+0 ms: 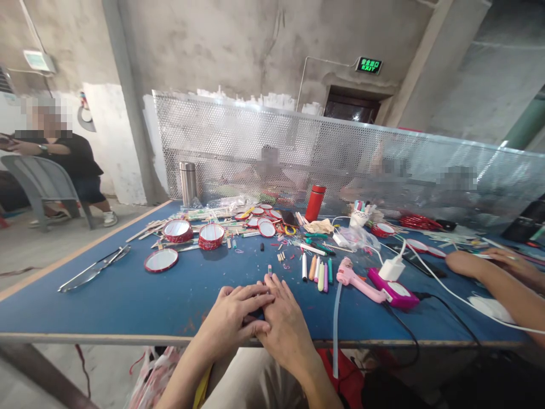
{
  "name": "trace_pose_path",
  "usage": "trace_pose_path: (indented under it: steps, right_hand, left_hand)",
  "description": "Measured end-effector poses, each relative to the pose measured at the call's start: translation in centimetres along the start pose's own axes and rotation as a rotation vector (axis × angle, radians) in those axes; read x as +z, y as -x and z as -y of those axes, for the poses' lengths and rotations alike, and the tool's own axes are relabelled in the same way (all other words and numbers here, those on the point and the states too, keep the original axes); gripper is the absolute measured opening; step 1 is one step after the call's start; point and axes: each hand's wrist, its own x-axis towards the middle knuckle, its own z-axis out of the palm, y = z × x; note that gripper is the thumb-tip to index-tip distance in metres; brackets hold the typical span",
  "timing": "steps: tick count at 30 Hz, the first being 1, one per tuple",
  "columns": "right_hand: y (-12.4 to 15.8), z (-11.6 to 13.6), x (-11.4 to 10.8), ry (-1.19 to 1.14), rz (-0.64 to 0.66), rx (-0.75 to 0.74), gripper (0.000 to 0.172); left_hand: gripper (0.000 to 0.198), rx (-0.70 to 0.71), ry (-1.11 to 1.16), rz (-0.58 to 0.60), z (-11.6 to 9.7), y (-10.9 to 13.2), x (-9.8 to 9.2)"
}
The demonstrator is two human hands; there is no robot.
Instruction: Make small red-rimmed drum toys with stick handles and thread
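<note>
My left hand (236, 315) lies over the thumb side of my right hand (283, 318) at the table's front edge. Its fingers are stretched out, their tips touching the back of the right hand, and nothing shows in it. The right hand rests palm down, fingers extended and slightly spread. A small pink and green piece (269, 270) lies just beyond the right fingertips; whether they touch it I cannot tell. To the right are several capped markers (320, 274) in a row and a pink hot glue gun (357, 281) with a clear glue stick trailing from it.
On the blue table (106, 307) lie red-rimmed round discs (160, 261), metal tongs (93, 268), wooden sticks and loose scraps. A steel flask (188, 184), a red bottle (315, 203) and a magenta power strip (394, 289) stand about. Another person's arm (502, 284) reaches in at right.
</note>
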Motion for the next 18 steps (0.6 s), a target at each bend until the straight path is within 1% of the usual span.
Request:
trace_pose_path:
  steps: [12, 18]
  right_hand:
    - [0.03, 0.08, -0.26, -0.018, 0.004, 0.002, 0.058]
    - [-0.06, -0.04, 0.0, -0.031, -0.006, 0.006, 0.058]
  left_hand:
    - [0.055, -0.019, -0.002, 0.043, 0.1, -0.07, 0.0]
    - [0.057, -0.024, -0.004, 0.042, 0.08, -0.05, 0.05]
